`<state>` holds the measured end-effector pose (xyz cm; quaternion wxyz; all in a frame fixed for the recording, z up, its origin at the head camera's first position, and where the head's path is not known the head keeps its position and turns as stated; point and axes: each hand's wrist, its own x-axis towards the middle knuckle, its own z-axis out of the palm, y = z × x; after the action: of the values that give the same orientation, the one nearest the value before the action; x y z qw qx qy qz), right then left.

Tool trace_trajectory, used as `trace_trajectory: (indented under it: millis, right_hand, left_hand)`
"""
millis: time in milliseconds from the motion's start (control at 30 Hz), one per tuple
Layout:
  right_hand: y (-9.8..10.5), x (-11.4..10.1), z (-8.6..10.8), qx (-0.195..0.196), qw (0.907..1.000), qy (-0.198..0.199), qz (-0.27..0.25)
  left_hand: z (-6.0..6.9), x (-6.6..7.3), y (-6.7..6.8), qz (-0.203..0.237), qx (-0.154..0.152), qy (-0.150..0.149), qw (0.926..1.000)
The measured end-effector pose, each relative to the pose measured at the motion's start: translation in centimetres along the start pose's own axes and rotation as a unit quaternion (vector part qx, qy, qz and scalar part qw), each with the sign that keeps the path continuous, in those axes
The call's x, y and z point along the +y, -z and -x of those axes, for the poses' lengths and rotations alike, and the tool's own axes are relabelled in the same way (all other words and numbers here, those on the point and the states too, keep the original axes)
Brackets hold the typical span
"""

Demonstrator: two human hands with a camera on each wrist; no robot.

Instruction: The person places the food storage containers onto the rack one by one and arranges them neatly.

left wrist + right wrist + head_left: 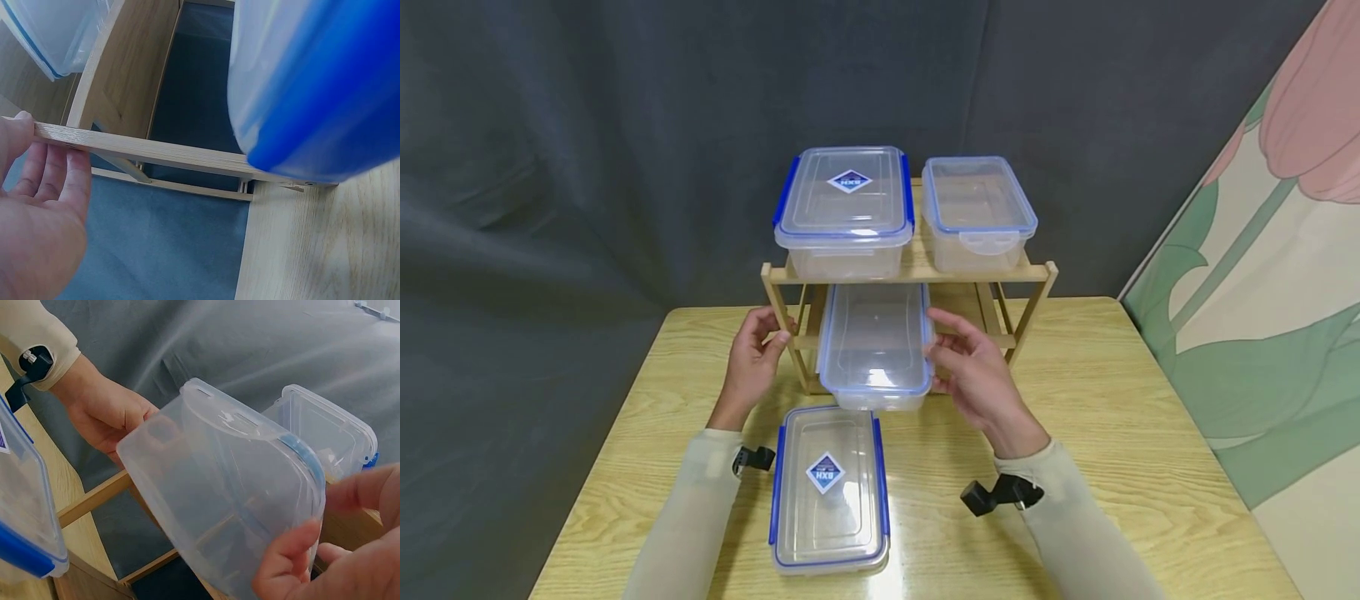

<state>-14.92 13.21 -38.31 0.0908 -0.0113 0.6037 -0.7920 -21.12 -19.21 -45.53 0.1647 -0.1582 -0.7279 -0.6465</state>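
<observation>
A wooden two-level rack [977, 274] stands at the back of the table. My left hand [756, 358] grips its left front post, which the left wrist view shows as a wooden bar [156, 149] between thumb and fingers of that hand [47, 219]. On the lower level, a clear container with a light-blue-edged lid [876, 342] juts out past the front. My right hand [981, 383] holds this container by its right side; in the right wrist view, thumb and fingers of the hand [344, 550] pinch the edge of the container [200, 481].
On the rack's top stand a large container with dark blue clips [850, 208] at left and a smaller clear one [979, 200] at right. A flat blue-clipped container [827, 517] lies on the table [1112, 433] in front. A dark curtain [700, 125] hangs behind.
</observation>
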Motion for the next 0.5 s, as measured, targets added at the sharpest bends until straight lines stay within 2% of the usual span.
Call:
trace_trajectory:
  millis: [267,500]
  right_hand:
    - [-0.25,0.18,-0.38,-0.013,0.9995,0.027,-0.007]
    - [-0.74,0.11,-0.68,0.012,0.9994,0.030,0.015]
  left_hand:
    - [-0.04,-0.08,0.04,-0.005,-0.001,0.005,1.0000]
    - [-0.05,-0.06,0.06,-0.002,0.001,0.004,1.0000]
